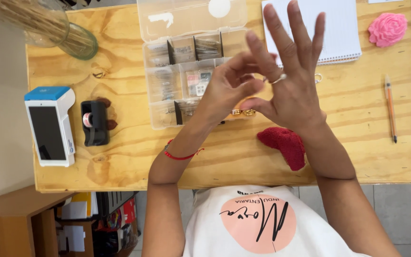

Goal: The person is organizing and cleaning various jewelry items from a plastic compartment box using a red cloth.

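The wooden table (pixel 120 157) carries a clear compartment box (pixel 167 90), notebook (pixel 343 28), pen (pixel 390 108) and red cloth (pixel 286 145).

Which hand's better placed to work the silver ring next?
Left. The left hand has its fingertips on the silver ring, worn on a finger of the right hand, which is spread open.

- Handheld terminal (pixel 49 125), left on the wooden table (pixel 357 119): white body, blue far end, dark blank rectangular screen (pixel 46 133).
- Clear plastic compartment box (pixel 186 66), centre-far, lid open: small packets inside, one compartment with pink and grey labelled sachets (pixel 198 82).
- Lid has a white torn label (pixel 161 19) and a round white sticker (pixel 219 7).
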